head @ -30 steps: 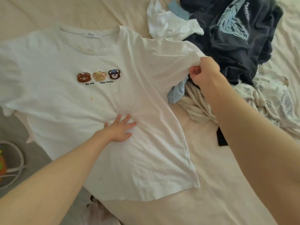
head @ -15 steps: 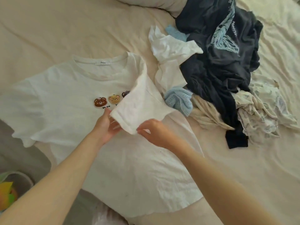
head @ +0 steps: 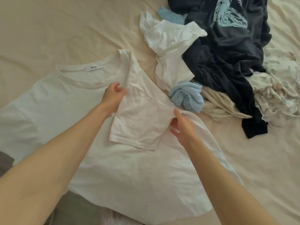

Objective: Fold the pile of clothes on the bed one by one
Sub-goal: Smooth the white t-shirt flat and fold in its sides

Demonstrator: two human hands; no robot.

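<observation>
A white t-shirt (head: 68, 101) lies flat, face up, on the cream bed sheet (head: 65, 30), neck label at the top. Its right sleeve and shoulder (head: 139, 120) are folded inward over the chest and hide the bear print. My left hand (head: 113, 95) pinches the top of that fold just under the collar. My right hand (head: 180, 125) holds the folded side edge between thumb and fingers. The pile of unfolded clothes (head: 227, 65) lies to the upper right.
The pile holds a dark navy shirt with a pale blue print (head: 230, 26), a crumpled white garment (head: 168, 39), a light blue knit piece (head: 188, 96) and cream patterned cloth (head: 276, 88). The bed's edge and grey floor (head: 76, 207) are at the lower left.
My right hand carried the right sleeve from beside the pile across onto the chest and laid it down. My left hand moved up from the shirt's middle to the fold near the collar.
</observation>
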